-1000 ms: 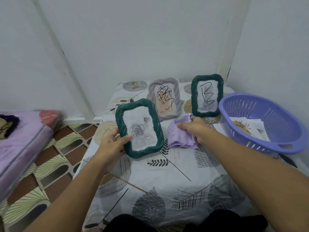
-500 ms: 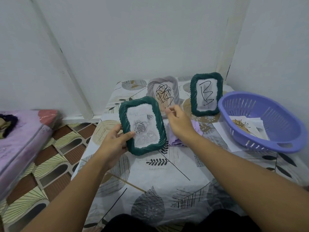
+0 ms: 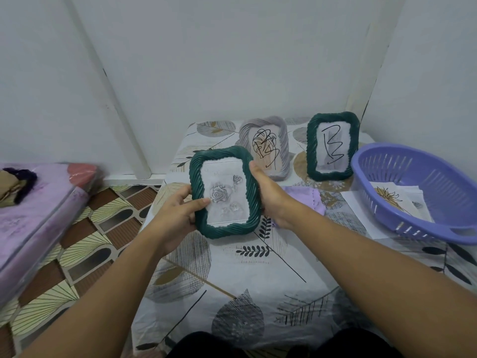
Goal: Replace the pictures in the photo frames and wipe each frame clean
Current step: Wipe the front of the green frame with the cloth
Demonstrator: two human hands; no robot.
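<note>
I hold a dark green rope-edged photo frame (image 3: 224, 192) with a grey rose picture upright above the table, front toward me. My left hand (image 3: 178, 211) grips its left edge, thumb on the glass. My right hand (image 3: 271, 196) grips its right edge. Behind it a grey frame (image 3: 265, 148) with a black scribble leans back, and a second green frame (image 3: 332, 146) marked with a "B" stands at the right. A lilac cloth (image 3: 307, 198) lies on the table behind my right wrist.
A purple slotted basket (image 3: 423, 187) holding printed pictures (image 3: 395, 200) sits at the right, on a loose paper sheet (image 3: 361, 215). The table has a leaf-print cover (image 3: 245, 280) and stands in a white wall corner. A lilac mattress (image 3: 33, 218) lies on the floor at left.
My right hand let go of the lilac cloth on the table, moved left, and took hold of the right edge of the green frame. The frame has risen slightly and turned more upright.
</note>
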